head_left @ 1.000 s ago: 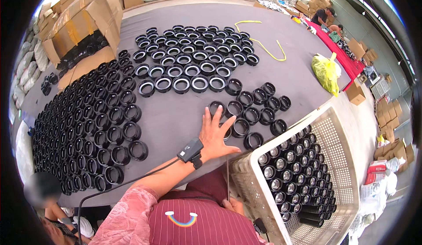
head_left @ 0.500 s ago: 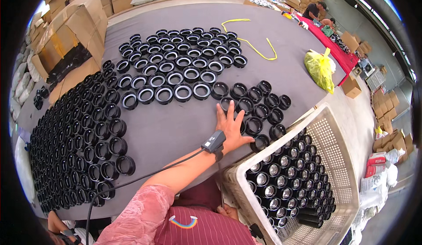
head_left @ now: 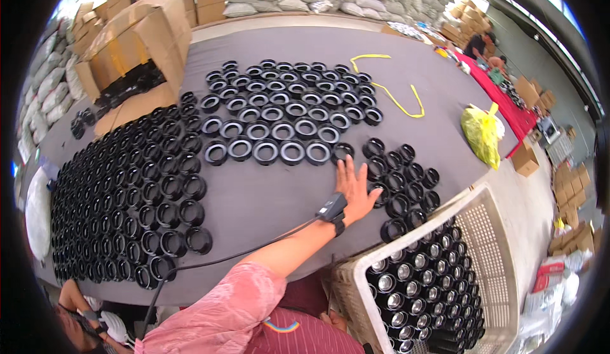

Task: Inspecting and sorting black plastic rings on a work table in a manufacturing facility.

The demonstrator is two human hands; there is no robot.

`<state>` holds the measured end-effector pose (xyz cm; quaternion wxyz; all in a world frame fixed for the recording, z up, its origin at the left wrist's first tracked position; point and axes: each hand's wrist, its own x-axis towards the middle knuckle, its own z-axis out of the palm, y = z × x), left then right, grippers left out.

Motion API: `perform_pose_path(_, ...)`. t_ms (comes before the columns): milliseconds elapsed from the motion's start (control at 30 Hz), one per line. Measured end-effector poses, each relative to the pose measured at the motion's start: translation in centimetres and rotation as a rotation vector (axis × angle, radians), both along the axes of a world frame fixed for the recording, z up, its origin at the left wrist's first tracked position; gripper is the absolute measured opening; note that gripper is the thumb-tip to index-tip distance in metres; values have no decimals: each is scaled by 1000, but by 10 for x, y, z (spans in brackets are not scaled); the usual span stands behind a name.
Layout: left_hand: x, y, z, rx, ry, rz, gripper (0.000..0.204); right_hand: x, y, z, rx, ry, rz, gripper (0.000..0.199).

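Observation:
My left hand (head_left: 357, 195) is palm down over the grey-covered table, its fingers spread. Its fingertips reach the front of a black ring (head_left: 343, 153) at the right end of the front row of pale-rimmed rings (head_left: 292, 151). A loose cluster of plain black rings (head_left: 395, 181) lies just right of the hand, one of them close to the thumb. Low by my lap, my right hand (head_left: 335, 320) is partly hidden, with its fingers curled; what they hold, if anything, does not show. A dark device with a cable is strapped to my left wrist.
A pale plastic crate (head_left: 492, 227) beside the table holds many black cylinders with shiny ends. Dense rows of black rings (head_left: 152, 189) cover the left side. Behind stand an open carton (head_left: 143, 33), a yellow strap (head_left: 400, 104) and a yellow bag (head_left: 478, 132). Another person's arm shows lower left.
The whole view has shifted, so the table sits lower and further right. My left hand's spread fingers now touch the end ring of the front row, and a gap shows between it and the cluster.

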<state>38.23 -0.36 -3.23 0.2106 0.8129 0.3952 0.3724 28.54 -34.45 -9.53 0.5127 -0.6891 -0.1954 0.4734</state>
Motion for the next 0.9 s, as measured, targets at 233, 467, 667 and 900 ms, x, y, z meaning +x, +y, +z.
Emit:
perform_pose_path(233, 23, 29, -11, -155, -218, -344, 68, 24, -17, -69, 74, 177, 34, 11)
perform_pose_path(467, -98, 103, 50, 225, -51, 192, 33, 38, -15, -88, 117, 215, 93, 11)
perform_pose_path(667, -248, 190, 40, 375, 392, 747, 50, 47, -12, -98, 144, 246, 139, 11)
perform_pose_path(900, -262, 201, 22, 9, 426, 547, 57, 52, -21, -120, 198, 277, 112, 12)
